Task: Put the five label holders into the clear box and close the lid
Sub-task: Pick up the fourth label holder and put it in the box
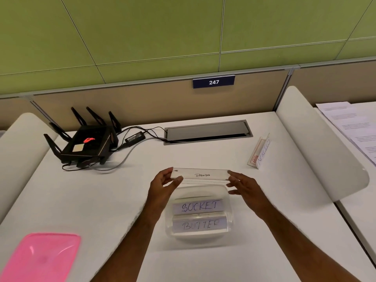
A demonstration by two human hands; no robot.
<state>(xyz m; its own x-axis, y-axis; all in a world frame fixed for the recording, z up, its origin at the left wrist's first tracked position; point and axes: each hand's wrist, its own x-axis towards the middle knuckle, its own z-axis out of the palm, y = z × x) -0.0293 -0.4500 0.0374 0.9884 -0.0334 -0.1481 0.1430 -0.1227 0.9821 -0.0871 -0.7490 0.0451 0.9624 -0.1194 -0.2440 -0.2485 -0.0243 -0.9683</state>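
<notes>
A clear label holder marked PANDA (201, 175) hangs level just above the far rim of the clear box (229, 202). My left hand (162, 186) pinches its left end and my right hand (242, 185) pinches its right end. Inside the box lie two holders, one marked SOCKET (198, 206) and one marked BUTTER (200, 225). Another label holder (259, 152) stands on the desk to the far right. The pink lid (40, 258) lies flat at the near left.
A black router (85, 142) with antennas and its cables sits at the back left. A grey cable hatch (207, 131) lies in the desk at the back. White dividers bound both sides, with papers (354, 127) beyond the right one.
</notes>
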